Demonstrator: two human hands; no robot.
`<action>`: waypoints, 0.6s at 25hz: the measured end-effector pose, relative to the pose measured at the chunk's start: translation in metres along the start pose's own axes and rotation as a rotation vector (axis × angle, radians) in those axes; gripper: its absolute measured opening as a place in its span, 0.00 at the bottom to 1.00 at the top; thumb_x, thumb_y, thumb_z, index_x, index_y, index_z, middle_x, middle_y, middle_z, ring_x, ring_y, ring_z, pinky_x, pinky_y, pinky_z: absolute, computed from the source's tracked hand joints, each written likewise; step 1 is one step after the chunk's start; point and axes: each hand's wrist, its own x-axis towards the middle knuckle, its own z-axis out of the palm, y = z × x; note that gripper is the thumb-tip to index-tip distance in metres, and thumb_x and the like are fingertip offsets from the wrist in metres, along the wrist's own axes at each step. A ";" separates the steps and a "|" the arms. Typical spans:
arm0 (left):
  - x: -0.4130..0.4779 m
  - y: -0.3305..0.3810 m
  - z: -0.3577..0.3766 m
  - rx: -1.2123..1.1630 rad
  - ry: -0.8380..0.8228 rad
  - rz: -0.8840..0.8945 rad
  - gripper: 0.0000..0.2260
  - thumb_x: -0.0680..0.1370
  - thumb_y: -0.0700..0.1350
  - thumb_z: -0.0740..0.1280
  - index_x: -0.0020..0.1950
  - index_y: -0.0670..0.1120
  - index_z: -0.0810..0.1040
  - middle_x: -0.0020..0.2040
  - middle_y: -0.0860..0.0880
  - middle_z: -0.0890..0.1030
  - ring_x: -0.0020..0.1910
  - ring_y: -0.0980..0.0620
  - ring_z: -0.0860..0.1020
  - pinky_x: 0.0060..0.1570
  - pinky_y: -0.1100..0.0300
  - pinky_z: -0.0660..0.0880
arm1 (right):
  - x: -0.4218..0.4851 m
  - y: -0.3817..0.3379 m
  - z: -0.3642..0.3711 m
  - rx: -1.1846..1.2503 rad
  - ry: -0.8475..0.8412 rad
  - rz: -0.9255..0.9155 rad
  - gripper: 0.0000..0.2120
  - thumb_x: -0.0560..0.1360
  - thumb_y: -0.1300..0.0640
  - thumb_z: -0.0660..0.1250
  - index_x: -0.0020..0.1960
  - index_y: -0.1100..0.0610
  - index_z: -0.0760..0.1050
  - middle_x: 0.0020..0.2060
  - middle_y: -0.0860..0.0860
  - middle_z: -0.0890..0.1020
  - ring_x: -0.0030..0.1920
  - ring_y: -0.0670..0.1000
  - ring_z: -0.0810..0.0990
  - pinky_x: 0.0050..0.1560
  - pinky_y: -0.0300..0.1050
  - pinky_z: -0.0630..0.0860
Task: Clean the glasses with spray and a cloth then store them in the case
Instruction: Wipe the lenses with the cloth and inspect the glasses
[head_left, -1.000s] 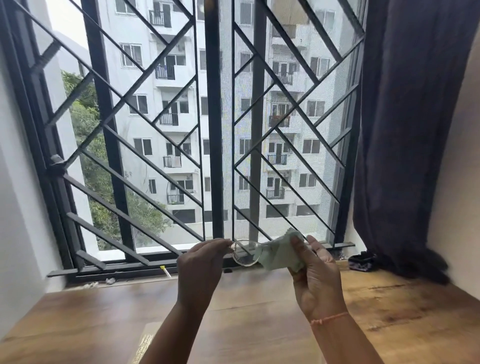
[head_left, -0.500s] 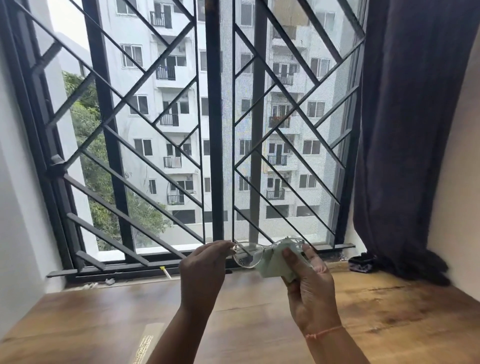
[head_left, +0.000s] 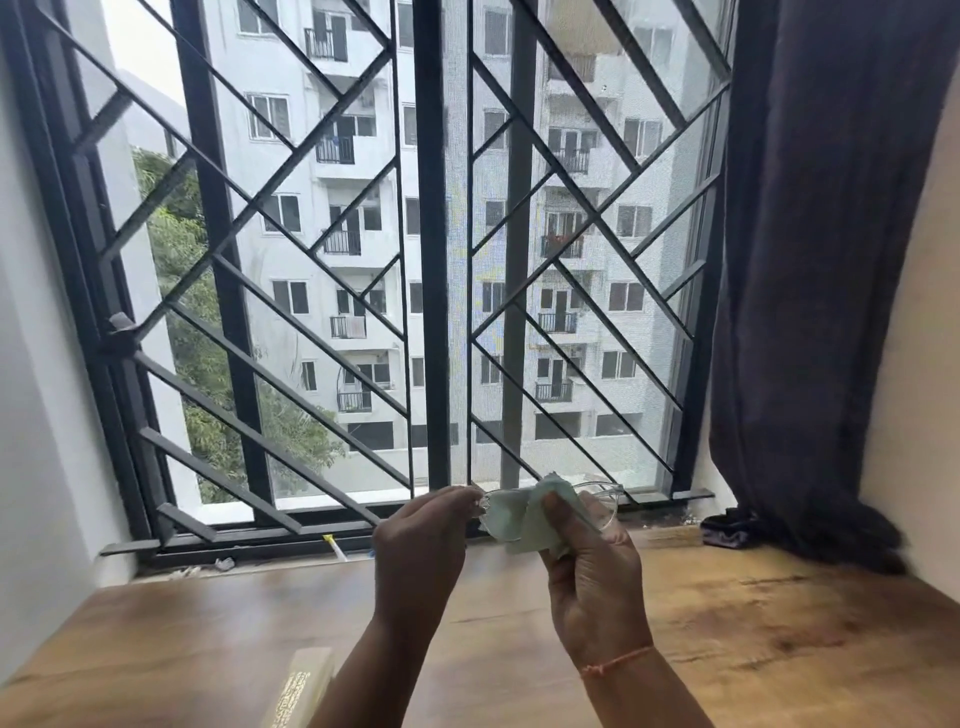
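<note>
One glasses (head_left: 605, 506), one cloth (head_left: 524, 519), two hands

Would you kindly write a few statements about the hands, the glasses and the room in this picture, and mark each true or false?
1. The left hand pinches one end of the glasses. True.
2. The right hand holds a pale green cloth against the glasses. True.
3. The glasses lie on the wooden table. False: both hands hold them up above the table.
4. The dark curtain hangs left of the window. False: the curtain hangs on its right.
5. An orange thread circles the left wrist. False: the thread is on the right wrist.
</note>
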 end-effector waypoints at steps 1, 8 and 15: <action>0.000 0.000 0.000 0.002 -0.002 0.001 0.09 0.70 0.41 0.65 0.37 0.41 0.84 0.35 0.47 0.85 0.45 0.56 0.79 0.46 0.76 0.71 | -0.001 0.000 0.002 -0.003 -0.007 0.004 0.38 0.54 0.64 0.74 0.63 0.68 0.69 0.39 0.56 0.84 0.36 0.50 0.82 0.30 0.40 0.79; -0.002 0.011 0.006 -0.096 -0.014 -0.009 0.08 0.70 0.42 0.66 0.38 0.41 0.84 0.36 0.47 0.84 0.41 0.60 0.79 0.44 0.78 0.73 | -0.006 0.008 0.012 -0.004 0.021 0.033 0.38 0.56 0.67 0.73 0.65 0.67 0.67 0.47 0.63 0.80 0.39 0.54 0.81 0.34 0.41 0.80; -0.004 0.011 0.008 -0.079 -0.010 -0.010 0.08 0.71 0.42 0.66 0.39 0.41 0.84 0.37 0.46 0.85 0.40 0.56 0.81 0.40 0.72 0.77 | -0.010 0.007 0.023 -0.020 0.031 0.024 0.43 0.55 0.72 0.71 0.68 0.62 0.63 0.51 0.64 0.80 0.42 0.56 0.80 0.34 0.42 0.81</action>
